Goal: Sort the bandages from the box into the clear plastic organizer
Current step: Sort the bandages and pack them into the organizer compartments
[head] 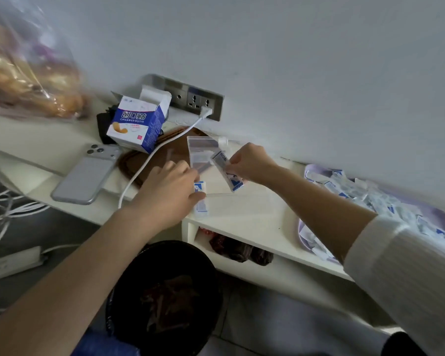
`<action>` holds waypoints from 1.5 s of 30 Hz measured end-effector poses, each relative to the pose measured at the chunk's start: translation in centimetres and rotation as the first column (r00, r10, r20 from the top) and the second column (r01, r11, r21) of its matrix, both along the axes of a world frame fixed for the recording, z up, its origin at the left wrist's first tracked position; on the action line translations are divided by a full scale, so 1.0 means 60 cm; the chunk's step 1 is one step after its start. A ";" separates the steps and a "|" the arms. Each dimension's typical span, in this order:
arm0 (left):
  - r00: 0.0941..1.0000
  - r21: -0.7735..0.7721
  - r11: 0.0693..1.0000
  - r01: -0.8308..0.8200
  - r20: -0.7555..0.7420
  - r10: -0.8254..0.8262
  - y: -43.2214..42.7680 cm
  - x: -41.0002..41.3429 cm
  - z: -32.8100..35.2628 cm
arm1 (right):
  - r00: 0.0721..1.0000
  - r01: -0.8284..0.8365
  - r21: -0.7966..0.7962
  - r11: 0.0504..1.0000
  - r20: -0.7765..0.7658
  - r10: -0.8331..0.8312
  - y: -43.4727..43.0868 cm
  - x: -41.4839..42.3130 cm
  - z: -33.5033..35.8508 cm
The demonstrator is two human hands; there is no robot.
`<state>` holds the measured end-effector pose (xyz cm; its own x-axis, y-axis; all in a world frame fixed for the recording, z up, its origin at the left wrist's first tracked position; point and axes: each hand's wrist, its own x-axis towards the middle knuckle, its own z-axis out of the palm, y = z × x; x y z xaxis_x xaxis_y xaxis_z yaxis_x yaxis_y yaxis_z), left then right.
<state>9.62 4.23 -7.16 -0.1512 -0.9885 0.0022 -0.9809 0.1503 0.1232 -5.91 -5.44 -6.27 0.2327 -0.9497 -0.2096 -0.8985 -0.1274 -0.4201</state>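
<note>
A blue-and-white bandage box [136,122] stands open at the back left of the shelf. The clear plastic organizer [237,201] lies in the middle, its lid [201,150] raised at the back. My right hand [249,163] pinches a wrapped bandage [226,170] over the organizer. My left hand [170,191] rests at the organizer's left end, fingers on a bandage [199,199] that lies inside it. A pile of loose bandages [375,199] fills a lilac tray [442,217] on the right.
A phone [85,176] lies face down at the left, with a white cable [149,160] running to a wall socket [198,101]. A bag of bread [28,73] sits far left. A black bin [165,299] stands below the shelf edge.
</note>
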 end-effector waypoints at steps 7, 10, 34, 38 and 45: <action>0.997 -0.009 1.000 -0.030 -0.070 0.029 0.008 -0.001 -0.016 | 0.969 0.067 0.193 0.979 -0.247 -0.018 -0.013 0.032 -0.035; 0.992 -0.004 0.998 -0.057 -0.110 0.056 0.009 -0.001 -0.016 | 0.954 0.068 0.214 0.974 -0.301 -0.001 -0.004 0.038 -0.033; 0.972 0.074 0.995 -0.065 -0.220 0.080 0.004 -0.007 -0.020 | 0.994 0.111 0.331 0.937 -0.056 -0.098 0.005 0.066 -0.009; 0.970 0.072 0.995 -0.067 -0.227 0.082 0.003 -0.009 -0.017 | 0.992 0.122 0.298 0.947 -0.060 -0.109 0.001 0.053 0.002; 0.970 0.079 0.994 -0.075 -0.225 0.092 0.002 -0.007 -0.022 | 0.997 0.069 0.321 0.945 -0.040 -0.060 0.011 0.074 -0.015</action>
